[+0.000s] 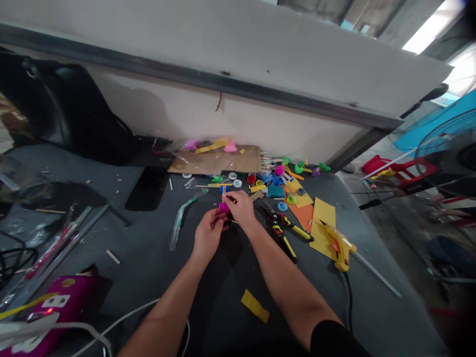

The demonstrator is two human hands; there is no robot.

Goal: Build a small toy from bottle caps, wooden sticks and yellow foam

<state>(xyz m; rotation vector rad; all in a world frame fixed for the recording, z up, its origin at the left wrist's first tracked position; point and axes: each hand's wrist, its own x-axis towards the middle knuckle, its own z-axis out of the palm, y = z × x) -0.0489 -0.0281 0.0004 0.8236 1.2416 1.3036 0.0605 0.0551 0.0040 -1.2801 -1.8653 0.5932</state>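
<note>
Near the middle of the dark table, my left hand (208, 233) holds a small magenta piece (224, 207) between its fingers. Just above and to the right of it, my right hand (240, 206) pinches a small light wooden stick (224, 192) standing upright at the magenta piece. A blue cap (224, 189) shows right behind the stick. The fingertips of both hands are close together, and where the stick meets the magenta piece is too small to make out. Colored bottle caps, among them a white one (237, 183), lie just beyond my hands.
Pliers (284, 233) and a yellow glue gun (340, 248) on yellow paper (323, 235) lie at the right. A wrapped straw (180, 223) and a black phone (147, 188) are at the left. Cardboard (215, 163) lies behind; a magenta box (63, 302) and white cable sit front left.
</note>
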